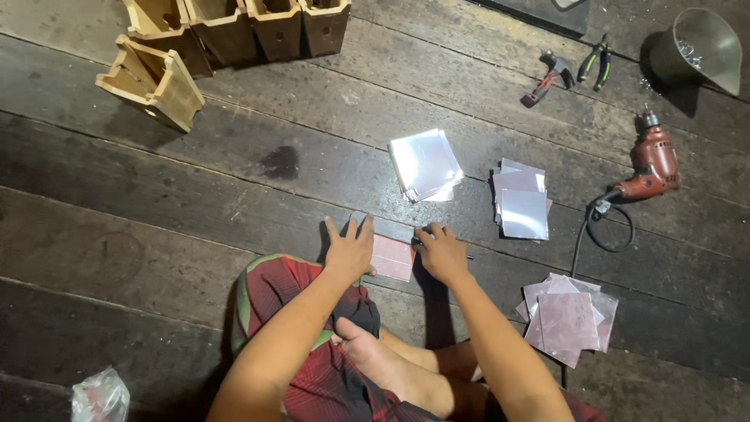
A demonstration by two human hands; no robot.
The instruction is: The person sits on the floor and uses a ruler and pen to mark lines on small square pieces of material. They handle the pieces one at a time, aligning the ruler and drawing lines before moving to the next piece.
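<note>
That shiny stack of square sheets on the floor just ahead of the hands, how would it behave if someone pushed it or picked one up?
The shiny stack looks thin and flat, so a single sheet is probably light and may flex. Its glossy faces catch the light, so sheets would likely slide over each other when pushed; the edges are already fanned unevenly. Lying flat on the wooden floor, a sheet may be hard to lift by its edge.

Wooden boxes [242, 27] cut off by top edge; plastic bag [99, 397] clipped at bottom; object under right hand [442, 252] indiscernible.

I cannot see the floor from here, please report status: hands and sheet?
Left hand flat on pinkish sheet, pressing it to floor. Right hand at its right edge, fingers curled. Nothing in the way.
</note>
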